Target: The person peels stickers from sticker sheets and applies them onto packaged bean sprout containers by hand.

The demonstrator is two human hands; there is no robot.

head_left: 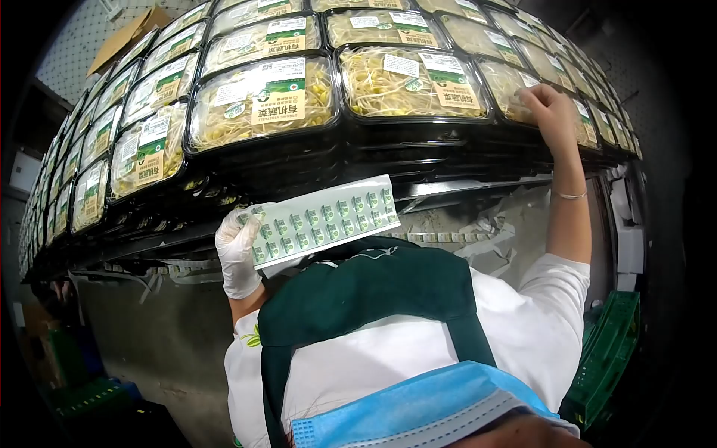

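Observation:
My left hand [238,254], in a white glove, grips the left end of a sticker sheet [328,220] with rows of small green-and-white labels. The sheet is held out just in front of the stacked trays. My bare right hand [553,116] reaches forward on the right, its fingertips drawn together at the lid of a packed tray [499,84]. Whether a small sticker is between those fingers I cannot make out. Left of that stand a tray of bean sprouts [411,86] and another sprout tray [261,101], both with clear lids and printed labels.
Several rows of stacked black trays spread across the front and curve away on both sides. Torn backing strips [493,243] hang below the table edge. Green crates stand at lower right [609,358] and lower left [93,396]. A cardboard box [127,41] lies at upper left.

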